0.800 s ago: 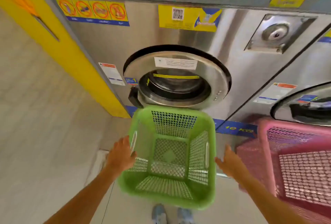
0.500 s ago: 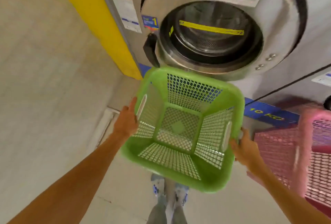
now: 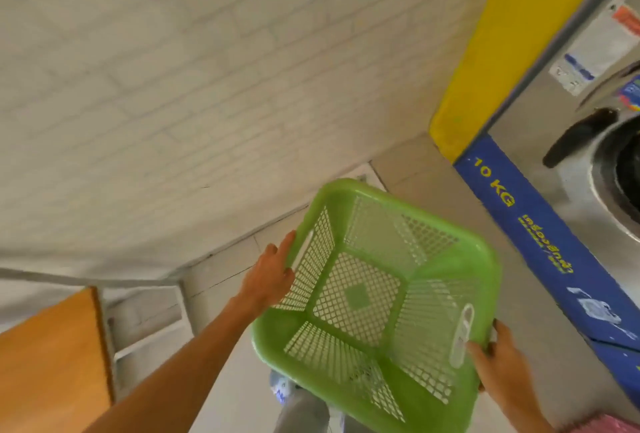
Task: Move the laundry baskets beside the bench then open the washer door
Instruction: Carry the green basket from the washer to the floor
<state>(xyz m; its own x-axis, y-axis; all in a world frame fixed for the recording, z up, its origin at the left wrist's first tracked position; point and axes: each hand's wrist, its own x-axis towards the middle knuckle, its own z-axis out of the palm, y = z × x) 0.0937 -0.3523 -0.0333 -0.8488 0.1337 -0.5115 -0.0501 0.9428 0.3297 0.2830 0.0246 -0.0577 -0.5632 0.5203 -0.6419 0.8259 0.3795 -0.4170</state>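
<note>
An empty green mesh laundry basket [image 3: 377, 297] hangs above the floor, held on both sides. My left hand [image 3: 270, 277] grips its left rim by the handle slot, and my right hand [image 3: 498, 367] grips the right rim at the other handle. A corner of the pink basket [image 3: 606, 425] shows at the bottom right. The washer door [image 3: 620, 169] with its black handle [image 3: 575, 138] sits at the right edge, closed. The wooden bench [image 3: 52, 360] with a metal frame lies at the bottom left.
A white brick wall [image 3: 173, 86] fills the left and top. A yellow panel [image 3: 502, 52] and a blue "10 KG" strip [image 3: 540, 242] border the washer. Pale floor tiles lie between bench and washer. My shoes [image 3: 282, 387] show under the basket.
The view has swung left, away from the washer toward the wall and bench. The green basket has come along in both hands. The pink basket has slid nearly out of view.
</note>
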